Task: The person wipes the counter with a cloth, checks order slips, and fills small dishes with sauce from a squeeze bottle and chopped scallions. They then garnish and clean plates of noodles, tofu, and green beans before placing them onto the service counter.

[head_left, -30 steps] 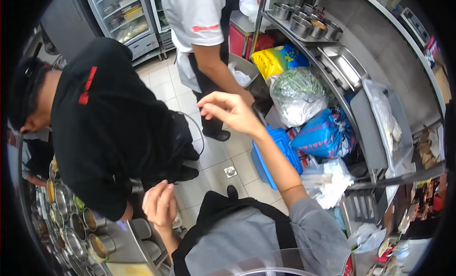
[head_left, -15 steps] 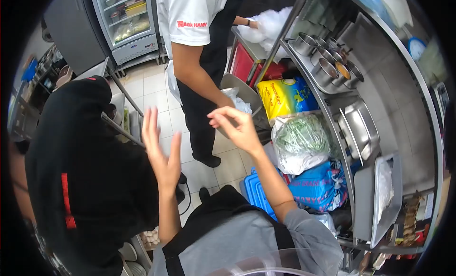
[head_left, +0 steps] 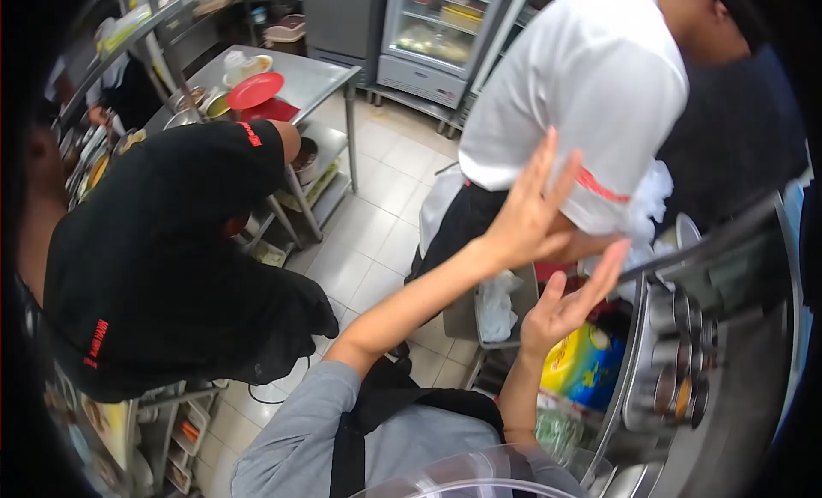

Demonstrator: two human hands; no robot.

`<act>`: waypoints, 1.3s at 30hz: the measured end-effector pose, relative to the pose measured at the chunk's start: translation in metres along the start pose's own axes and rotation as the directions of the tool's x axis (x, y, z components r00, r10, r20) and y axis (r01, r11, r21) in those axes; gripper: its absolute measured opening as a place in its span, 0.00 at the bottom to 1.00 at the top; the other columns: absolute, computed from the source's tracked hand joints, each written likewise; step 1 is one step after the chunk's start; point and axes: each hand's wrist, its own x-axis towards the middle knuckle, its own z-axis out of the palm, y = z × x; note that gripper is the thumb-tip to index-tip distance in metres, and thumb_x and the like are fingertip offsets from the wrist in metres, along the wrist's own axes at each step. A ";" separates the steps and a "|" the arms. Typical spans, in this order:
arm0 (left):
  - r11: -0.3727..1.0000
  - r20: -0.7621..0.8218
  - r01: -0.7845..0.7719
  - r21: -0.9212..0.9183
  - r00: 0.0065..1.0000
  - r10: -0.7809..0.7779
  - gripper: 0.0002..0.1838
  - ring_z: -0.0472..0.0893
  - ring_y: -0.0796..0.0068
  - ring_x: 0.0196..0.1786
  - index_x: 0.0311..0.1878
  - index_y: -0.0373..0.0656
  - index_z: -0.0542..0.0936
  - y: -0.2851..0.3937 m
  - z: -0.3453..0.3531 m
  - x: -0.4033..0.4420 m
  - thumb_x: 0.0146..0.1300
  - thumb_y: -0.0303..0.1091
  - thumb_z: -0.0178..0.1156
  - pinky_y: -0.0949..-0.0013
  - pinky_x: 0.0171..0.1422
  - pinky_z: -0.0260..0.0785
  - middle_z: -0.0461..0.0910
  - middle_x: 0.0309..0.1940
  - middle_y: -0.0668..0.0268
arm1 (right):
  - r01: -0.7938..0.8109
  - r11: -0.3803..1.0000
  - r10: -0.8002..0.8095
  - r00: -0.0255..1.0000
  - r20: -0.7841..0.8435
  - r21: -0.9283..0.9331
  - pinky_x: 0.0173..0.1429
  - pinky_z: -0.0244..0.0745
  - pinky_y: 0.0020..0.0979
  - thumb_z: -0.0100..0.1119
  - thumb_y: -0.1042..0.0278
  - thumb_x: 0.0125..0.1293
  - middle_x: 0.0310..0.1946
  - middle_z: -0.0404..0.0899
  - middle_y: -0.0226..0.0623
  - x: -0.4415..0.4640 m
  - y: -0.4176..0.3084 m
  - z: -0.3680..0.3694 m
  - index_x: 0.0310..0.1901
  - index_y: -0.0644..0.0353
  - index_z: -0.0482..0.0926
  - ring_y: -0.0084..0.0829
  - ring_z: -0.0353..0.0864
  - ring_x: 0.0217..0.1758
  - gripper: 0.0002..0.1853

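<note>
My left hand (head_left: 529, 214) is raised in front of me with its fingers stretched out and holds nothing. It overlaps the white sleeve (head_left: 591, 113) of a co-worker; whether it touches the sleeve I cannot tell. Lower and to the right, my right hand (head_left: 572, 314) is open too, thumb apart from the fingers, with nothing in it. Behind the right hand lies a yellow and blue rice bag (head_left: 586, 361). Beneath my left wrist stands a grey bin (head_left: 462, 320) with a white plastic bag (head_left: 499, 305) in it.
Steel pots (head_left: 676, 352) stand on a rack at the right. A person in black (head_left: 171, 258) bends over on the left beside a steel table (head_left: 312, 78) bearing a red plate (head_left: 255, 90). A glass-door fridge (head_left: 428, 74) is at the back; tiled floor (head_left: 377, 202) runs between.
My view has swung right. Both hands have shifted right in the picture, and the right hand's curled fingers have straightened. The co-worker in white now appears nearer and leans forward.
</note>
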 end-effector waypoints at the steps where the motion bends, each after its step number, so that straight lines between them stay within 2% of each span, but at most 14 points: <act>1: 0.999 0.054 0.024 -0.028 0.998 -0.022 0.53 0.48 0.38 0.70 0.72 0.44 0.47 -0.001 0.003 -0.003 0.43 0.35 0.68 0.48 0.70 0.47 0.40 0.69 0.38 | 0.044 0.998 -0.045 0.999 -0.030 -0.047 0.72 0.43 0.44 0.51 0.59 0.65 0.69 0.49 0.53 0.025 -0.001 0.012 0.67 0.67 0.55 0.47 0.48 0.72 0.33; 3: 0.995 0.225 0.069 -0.067 0.973 -0.053 0.49 0.50 0.42 0.71 0.70 0.43 0.53 -0.006 -0.013 -0.008 0.43 0.32 0.67 0.49 0.69 0.50 0.42 0.70 0.40 | 0.074 0.977 -0.090 0.993 -0.071 -0.199 0.71 0.43 0.45 0.54 0.55 0.63 0.69 0.49 0.54 0.066 0.005 0.036 0.67 0.67 0.55 0.49 0.51 0.71 0.36; 5: 0.979 0.349 0.040 0.202 0.931 -0.110 0.42 0.53 0.46 0.70 0.66 0.44 0.62 0.008 -0.047 -0.012 0.44 0.33 0.67 0.47 0.68 0.50 0.47 0.70 0.47 | 0.037 0.774 -0.126 0.987 -0.097 -0.632 0.69 0.48 0.48 0.58 0.50 0.59 0.69 0.49 0.55 0.091 0.020 0.056 0.67 0.67 0.53 0.52 0.55 0.67 0.41; 6: 0.951 0.344 0.050 0.305 0.926 -0.159 0.41 0.56 0.48 0.69 0.66 0.47 0.63 0.017 -0.067 -0.013 0.45 0.34 0.67 0.46 0.68 0.50 0.50 0.70 0.50 | -0.022 0.677 -0.164 0.970 -0.180 -0.736 0.65 0.52 0.52 0.59 0.46 0.57 0.67 0.51 0.58 0.098 0.035 0.061 0.68 0.66 0.51 0.55 0.59 0.63 0.45; 7: 0.922 0.269 0.021 0.386 0.954 -0.134 0.37 0.59 0.50 0.68 0.63 0.49 0.69 0.027 -0.092 -0.016 0.44 0.34 0.68 0.46 0.67 0.50 0.58 0.67 0.53 | -0.038 0.819 -0.170 0.937 -0.306 -0.572 0.65 0.53 0.52 0.59 0.46 0.58 0.66 0.52 0.60 0.103 0.058 0.070 0.68 0.68 0.50 0.57 0.59 0.63 0.46; 9: 0.826 0.065 0.022 0.563 0.995 -0.071 0.23 0.66 0.53 0.64 0.51 0.52 0.80 0.045 -0.147 -0.028 0.47 0.34 0.67 0.46 0.66 0.52 0.69 0.59 0.54 | 0.019 0.655 -0.348 0.895 -0.280 -0.755 0.66 0.53 0.49 0.58 0.46 0.59 0.65 0.53 0.62 0.108 0.080 0.064 0.67 0.71 0.49 0.57 0.57 0.65 0.46; 12: 0.348 -0.099 0.079 0.934 0.994 0.039 0.11 0.63 0.46 0.63 0.39 0.50 0.82 0.069 -0.226 -0.049 0.52 0.37 0.61 0.44 0.68 0.51 0.74 0.51 0.57 | -0.059 0.738 -0.249 0.902 -0.352 -0.672 0.69 0.51 0.45 0.58 0.54 0.61 0.65 0.53 0.62 0.103 0.118 0.055 0.67 0.73 0.50 0.54 0.54 0.68 0.42; 17: -0.382 -0.280 0.224 0.897 0.955 -0.098 0.13 0.62 0.50 0.66 0.45 0.51 0.83 0.063 -0.273 -0.034 0.55 0.36 0.60 0.48 0.73 0.35 0.75 0.55 0.64 | -0.195 0.905 -0.047 0.837 -0.545 -0.378 0.73 0.45 0.39 0.51 0.70 0.66 0.70 0.48 0.49 0.091 0.102 0.082 0.68 0.65 0.50 0.43 0.50 0.72 0.32; 20: -0.368 -0.304 0.211 0.905 0.928 -0.215 0.12 0.63 0.56 0.66 0.44 0.57 0.83 0.056 -0.267 -0.031 0.56 0.41 0.60 0.50 0.74 0.23 0.77 0.53 0.74 | 0.303 0.949 -0.188 0.767 -0.613 0.089 0.73 0.44 0.48 0.47 0.65 0.63 0.68 0.46 0.56 0.082 0.045 0.163 0.67 0.67 0.50 0.49 0.44 0.73 0.34; 23: -0.466 -0.341 0.212 0.859 0.916 -0.211 0.12 0.64 0.58 0.66 0.44 0.58 0.83 0.047 -0.265 -0.028 0.56 0.42 0.60 0.48 0.73 0.20 0.77 0.53 0.76 | 0.296 0.758 -0.136 0.943 -0.303 0.581 0.60 0.67 0.48 0.48 0.72 0.58 0.45 0.75 0.54 0.068 0.006 0.247 0.46 0.72 0.70 0.50 0.75 0.48 0.15; 26: -0.444 -0.327 0.188 0.876 0.908 -0.261 0.13 0.65 0.58 0.65 0.43 0.59 0.83 0.033 -0.262 -0.026 0.55 0.46 0.61 0.42 0.70 0.16 0.78 0.52 0.77 | -0.108 0.659 -0.038 0.984 0.177 0.745 0.51 0.72 0.30 0.51 0.80 0.60 0.45 0.76 0.43 0.090 -0.023 0.337 0.48 0.68 0.75 0.35 0.80 0.44 0.13; 29: -0.496 -0.313 0.123 0.860 0.893 -0.322 0.16 0.67 0.59 0.63 0.43 0.60 0.83 0.010 -0.260 -0.026 0.52 0.52 0.63 0.36 0.68 0.13 0.78 0.51 0.77 | -0.506 0.261 0.021 0.854 0.519 0.822 0.51 0.73 0.29 0.50 0.74 0.65 0.47 0.76 0.43 0.096 -0.038 0.442 0.49 0.68 0.75 0.29 0.80 0.46 0.12; 34: -0.469 -0.190 -0.041 0.882 0.880 -0.435 0.13 0.72 0.64 0.58 0.41 0.60 0.83 -0.008 -0.264 -0.022 0.55 0.51 0.62 0.33 0.68 0.20 0.80 0.47 0.76 | -0.861 0.135 -0.192 0.464 0.865 0.491 0.52 0.72 0.28 0.46 0.65 0.70 0.50 0.76 0.43 0.112 -0.051 0.620 0.56 0.65 0.70 0.31 0.77 0.52 0.17; 39: -0.541 -0.253 -0.061 0.839 0.836 -0.487 0.12 0.74 0.64 0.56 0.42 0.57 0.82 -0.037 -0.264 -0.004 0.58 0.48 0.60 0.32 0.69 0.36 0.80 0.47 0.76 | -0.989 0.096 -0.338 0.076 0.938 0.115 0.52 0.72 0.33 0.46 0.63 0.69 0.49 0.75 0.42 0.075 -0.063 0.811 0.62 0.61 0.62 0.33 0.76 0.51 0.22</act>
